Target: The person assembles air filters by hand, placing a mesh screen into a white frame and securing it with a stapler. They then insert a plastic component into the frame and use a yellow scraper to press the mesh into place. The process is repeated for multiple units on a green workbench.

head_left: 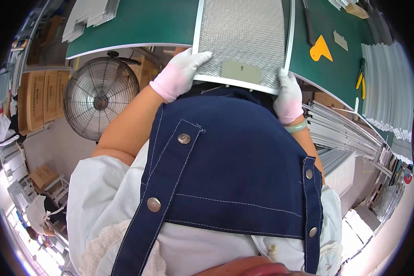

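Observation:
A rectangular metal mesh filter panel (243,37) with a pale frame lies on the green work table (142,23), its near edge hanging over the table's front. My left hand (179,73), in a white and pink glove, grips the panel's near left corner. My right hand (287,94), gloved the same way with a green bangle at the wrist, holds the near right corner of the frame. A small grey plate (240,72) sits at the middle of the panel's near edge. My dark blue apron fills the lower picture.
An orange scraper (320,49), a dark tool (308,23) and yellow-handled pliers (359,80) lie on the table to the right. Stacked pale frame strips (340,133) and ribbed sheets (386,87) stand at right. A floor fan (101,99) and cardboard boxes (39,99) are at left.

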`<move>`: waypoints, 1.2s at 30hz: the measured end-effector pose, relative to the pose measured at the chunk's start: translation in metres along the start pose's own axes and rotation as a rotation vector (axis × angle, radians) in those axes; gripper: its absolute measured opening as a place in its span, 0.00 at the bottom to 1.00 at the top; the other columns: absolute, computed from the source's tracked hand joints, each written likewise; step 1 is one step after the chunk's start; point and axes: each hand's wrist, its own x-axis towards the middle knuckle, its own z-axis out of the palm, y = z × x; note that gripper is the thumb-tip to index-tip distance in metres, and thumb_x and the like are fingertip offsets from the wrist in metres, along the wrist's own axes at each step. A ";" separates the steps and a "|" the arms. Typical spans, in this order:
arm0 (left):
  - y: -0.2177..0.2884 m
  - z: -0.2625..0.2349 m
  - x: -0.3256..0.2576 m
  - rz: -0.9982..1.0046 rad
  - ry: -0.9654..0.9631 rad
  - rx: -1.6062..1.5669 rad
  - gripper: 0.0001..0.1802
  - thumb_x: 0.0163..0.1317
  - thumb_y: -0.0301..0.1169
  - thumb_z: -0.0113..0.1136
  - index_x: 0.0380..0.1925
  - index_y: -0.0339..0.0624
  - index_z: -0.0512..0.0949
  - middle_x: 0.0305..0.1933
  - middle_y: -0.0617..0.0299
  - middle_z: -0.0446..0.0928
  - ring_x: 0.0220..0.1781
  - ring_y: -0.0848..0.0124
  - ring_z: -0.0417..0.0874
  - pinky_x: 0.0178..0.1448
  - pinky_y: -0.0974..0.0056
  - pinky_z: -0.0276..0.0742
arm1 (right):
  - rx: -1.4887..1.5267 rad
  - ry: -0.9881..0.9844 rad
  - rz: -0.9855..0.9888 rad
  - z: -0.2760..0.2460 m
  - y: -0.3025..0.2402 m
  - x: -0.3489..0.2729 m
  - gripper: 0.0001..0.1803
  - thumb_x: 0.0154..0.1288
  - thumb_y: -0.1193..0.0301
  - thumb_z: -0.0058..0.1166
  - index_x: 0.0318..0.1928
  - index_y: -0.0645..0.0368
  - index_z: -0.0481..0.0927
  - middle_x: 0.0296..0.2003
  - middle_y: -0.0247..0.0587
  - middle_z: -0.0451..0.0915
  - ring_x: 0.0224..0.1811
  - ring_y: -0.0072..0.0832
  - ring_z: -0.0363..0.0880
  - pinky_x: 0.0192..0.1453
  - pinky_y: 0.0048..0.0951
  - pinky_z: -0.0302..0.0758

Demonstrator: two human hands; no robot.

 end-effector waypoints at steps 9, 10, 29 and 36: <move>0.014 0.000 -0.015 0.014 -0.099 0.000 0.28 0.74 0.44 0.51 0.59 0.28 0.69 0.53 0.60 0.75 0.52 0.74 0.74 0.61 0.66 0.71 | 0.123 -0.218 0.027 -0.009 -0.014 0.001 0.20 0.77 0.66 0.46 0.60 0.67 0.69 0.47 0.34 0.76 0.48 0.19 0.73 0.57 0.24 0.70; 0.017 -0.002 -0.013 -0.018 -0.096 0.075 0.27 0.74 0.44 0.51 0.59 0.28 0.69 0.53 0.60 0.76 0.52 0.75 0.74 0.62 0.66 0.71 | 0.135 -0.264 0.036 -0.007 -0.019 -0.003 0.21 0.76 0.66 0.46 0.61 0.67 0.68 0.49 0.36 0.76 0.50 0.21 0.74 0.58 0.25 0.70; 0.077 0.003 0.003 0.147 0.120 0.053 0.25 0.73 0.39 0.54 0.59 0.28 0.70 0.52 0.60 0.77 0.51 0.75 0.75 0.60 0.67 0.71 | -0.170 -0.480 -0.067 -0.004 -0.069 -0.011 0.27 0.76 0.63 0.49 0.65 0.69 0.65 0.56 0.38 0.74 0.58 0.22 0.70 0.67 0.28 0.65; 0.114 -0.034 0.045 0.355 -0.014 0.059 0.23 0.72 0.33 0.55 0.61 0.31 0.70 0.56 0.59 0.77 0.56 0.72 0.77 0.62 0.66 0.72 | -0.197 -0.495 -0.154 0.002 -0.078 -0.021 0.32 0.72 0.60 0.53 0.67 0.69 0.63 0.52 0.35 0.74 0.52 0.21 0.70 0.59 0.26 0.69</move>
